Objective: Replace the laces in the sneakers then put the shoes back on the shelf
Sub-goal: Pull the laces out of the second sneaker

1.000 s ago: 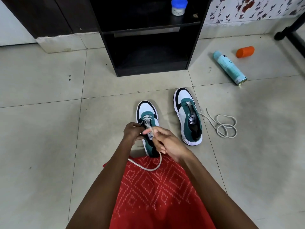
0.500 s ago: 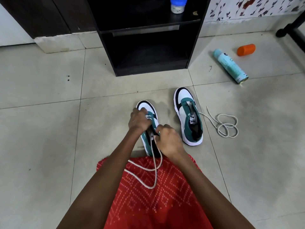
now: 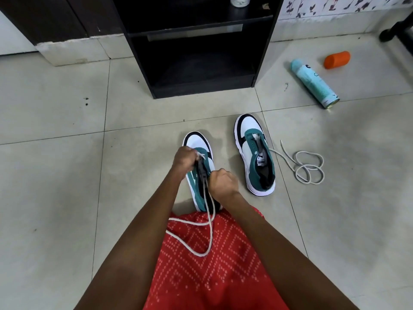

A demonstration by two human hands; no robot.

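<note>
The left hand [image 3: 185, 159] is pinching the white lace [image 3: 209, 222] at the near sneaker [image 3: 196, 140] eyelets. The right hand [image 3: 223, 182], just behind it, is gripping the strands (slack is looping onto the lap). The second sneaker [image 3: 254, 153] is sitting to the right of both grips.

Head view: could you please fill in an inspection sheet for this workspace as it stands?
Surface: pale tiled floor, a few dark specks.
Job's things: near sneaker under both hands, white lace partly threaded, slack looped over the red garment; second sneaker unlaced, upright beside it; loose lace coiled on the floor to its right; black shelf ahead.
Clutter: teal spray can lying on its side; orange cap apart from it; jar on the shelf's upper board.
Grippers: left hand fingers pinch the white lace at the eyelets; right hand grips it nearer the heel.
Cables: nothing seen.
Surroundings: floral wall covering; dark furniture leg at far right.
</note>
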